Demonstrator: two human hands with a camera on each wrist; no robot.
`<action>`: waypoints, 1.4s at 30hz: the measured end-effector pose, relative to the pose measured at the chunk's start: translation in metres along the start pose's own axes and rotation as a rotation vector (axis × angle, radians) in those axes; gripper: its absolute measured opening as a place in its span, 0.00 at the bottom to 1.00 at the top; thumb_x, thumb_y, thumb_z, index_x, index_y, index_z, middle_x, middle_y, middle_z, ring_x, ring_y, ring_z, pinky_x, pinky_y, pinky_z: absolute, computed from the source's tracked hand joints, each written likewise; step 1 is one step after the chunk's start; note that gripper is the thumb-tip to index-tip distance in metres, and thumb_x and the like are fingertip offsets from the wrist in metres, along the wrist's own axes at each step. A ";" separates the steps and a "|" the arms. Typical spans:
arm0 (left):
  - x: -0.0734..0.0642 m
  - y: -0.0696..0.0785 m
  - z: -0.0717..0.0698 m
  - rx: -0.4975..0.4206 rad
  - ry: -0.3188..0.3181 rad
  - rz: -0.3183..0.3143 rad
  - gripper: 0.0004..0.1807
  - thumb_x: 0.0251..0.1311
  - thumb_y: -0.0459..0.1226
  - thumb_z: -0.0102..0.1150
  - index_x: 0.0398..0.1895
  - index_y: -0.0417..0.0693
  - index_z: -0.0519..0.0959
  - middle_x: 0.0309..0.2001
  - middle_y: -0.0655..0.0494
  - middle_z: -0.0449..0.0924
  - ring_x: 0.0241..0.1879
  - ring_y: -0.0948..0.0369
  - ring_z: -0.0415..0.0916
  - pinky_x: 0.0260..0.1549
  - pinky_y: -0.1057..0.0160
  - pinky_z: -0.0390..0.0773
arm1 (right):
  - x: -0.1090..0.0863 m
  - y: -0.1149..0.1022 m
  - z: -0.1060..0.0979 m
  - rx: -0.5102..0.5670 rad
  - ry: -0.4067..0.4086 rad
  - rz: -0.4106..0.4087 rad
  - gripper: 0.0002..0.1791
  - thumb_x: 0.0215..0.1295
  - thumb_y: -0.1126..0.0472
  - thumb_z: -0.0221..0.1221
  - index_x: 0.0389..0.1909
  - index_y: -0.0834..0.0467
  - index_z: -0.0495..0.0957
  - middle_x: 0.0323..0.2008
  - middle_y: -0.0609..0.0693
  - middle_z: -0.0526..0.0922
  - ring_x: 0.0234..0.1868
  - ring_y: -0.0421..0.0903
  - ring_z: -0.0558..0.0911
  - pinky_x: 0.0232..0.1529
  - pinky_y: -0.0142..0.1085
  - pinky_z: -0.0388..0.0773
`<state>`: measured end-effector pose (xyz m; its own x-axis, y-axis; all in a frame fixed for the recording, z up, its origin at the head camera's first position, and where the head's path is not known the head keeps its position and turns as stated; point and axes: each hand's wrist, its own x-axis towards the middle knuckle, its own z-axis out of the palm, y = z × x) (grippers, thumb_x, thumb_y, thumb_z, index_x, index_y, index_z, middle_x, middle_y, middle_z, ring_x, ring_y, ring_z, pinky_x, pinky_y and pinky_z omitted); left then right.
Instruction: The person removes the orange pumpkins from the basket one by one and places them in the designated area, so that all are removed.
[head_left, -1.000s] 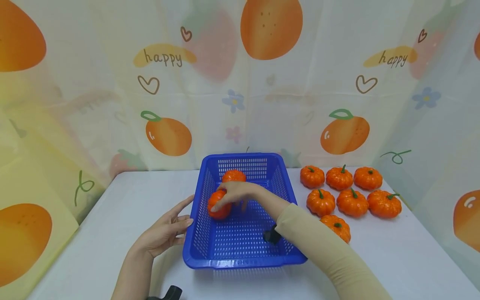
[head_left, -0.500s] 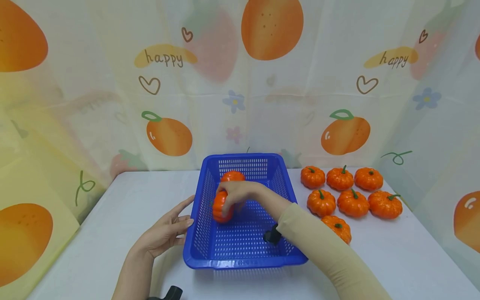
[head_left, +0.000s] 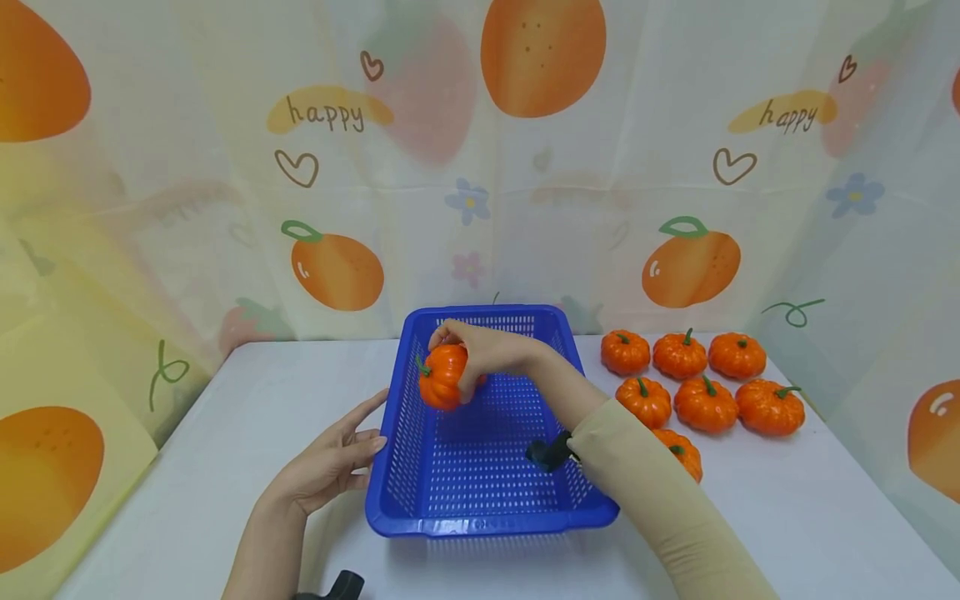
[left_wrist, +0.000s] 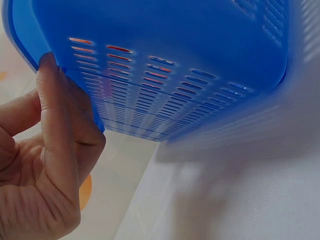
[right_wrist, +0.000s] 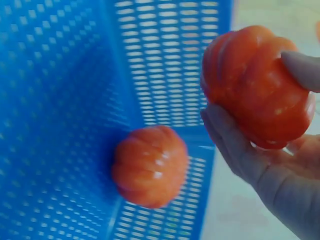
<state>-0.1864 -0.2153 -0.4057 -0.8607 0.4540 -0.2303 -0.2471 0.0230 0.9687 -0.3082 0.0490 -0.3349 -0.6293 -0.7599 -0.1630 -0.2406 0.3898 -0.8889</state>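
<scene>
A small orange pumpkin [head_left: 442, 377] with a green stem hangs over the left side of a blue perforated plastic basket [head_left: 492, 525]. My right hand [head_left: 491, 352] grips it from above, its stem turned left. In the right wrist view, thumb and fingers wrap round this pumpkin [right_wrist: 255, 90], while a second pumpkin [right_wrist: 150, 167] lies in the basket's corner. The right hand hides most of that second one in the head view. At the basket's left rim, my left hand [head_left: 326, 462] holds on with thumb and fingers, as the left wrist view also shows at the rim [left_wrist: 22, 35].
To the right of the basket, several orange pumpkins [head_left: 705, 406] stand in rows on the white table [head_left: 810, 508]. The right sleeve [head_left: 652, 492] partly covers the nearest one. A fruit-patterned curtain [head_left: 555, 217] hangs behind the table.
The right hand has taken hold of the nearer pumpkin in the basket, turned it and raised it from the floor. The left hand and the basket have stayed in place.
</scene>
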 end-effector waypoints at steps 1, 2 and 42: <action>0.000 0.000 0.000 0.000 0.001 -0.001 0.43 0.71 0.37 0.52 0.80 0.58 0.38 0.43 0.60 0.84 0.35 0.66 0.83 0.40 0.64 0.85 | -0.002 -0.002 -0.002 0.003 0.003 -0.017 0.47 0.34 0.73 0.70 0.61 0.54 0.63 0.59 0.57 0.70 0.54 0.54 0.76 0.50 0.42 0.85; 0.000 0.000 0.000 0.000 0.002 -0.001 0.44 0.71 0.37 0.52 0.80 0.58 0.38 0.43 0.60 0.84 0.35 0.66 0.83 0.40 0.64 0.85 | -0.004 -0.005 -0.004 0.004 0.007 -0.032 0.48 0.33 0.72 0.70 0.62 0.53 0.63 0.60 0.56 0.69 0.55 0.53 0.76 0.51 0.42 0.84; 0.001 -0.002 -0.002 0.007 -0.003 -0.001 0.44 0.71 0.36 0.52 0.80 0.58 0.37 0.43 0.61 0.84 0.35 0.66 0.83 0.39 0.64 0.84 | -0.132 -0.014 -0.100 0.313 0.159 -0.421 0.43 0.50 0.84 0.57 0.67 0.51 0.65 0.61 0.46 0.73 0.59 0.42 0.77 0.57 0.33 0.81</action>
<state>-0.1876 -0.2162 -0.4077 -0.8592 0.4564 -0.2313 -0.2452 0.0294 0.9690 -0.2952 0.1960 -0.2578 -0.6361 -0.7193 0.2791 -0.2794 -0.1225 -0.9523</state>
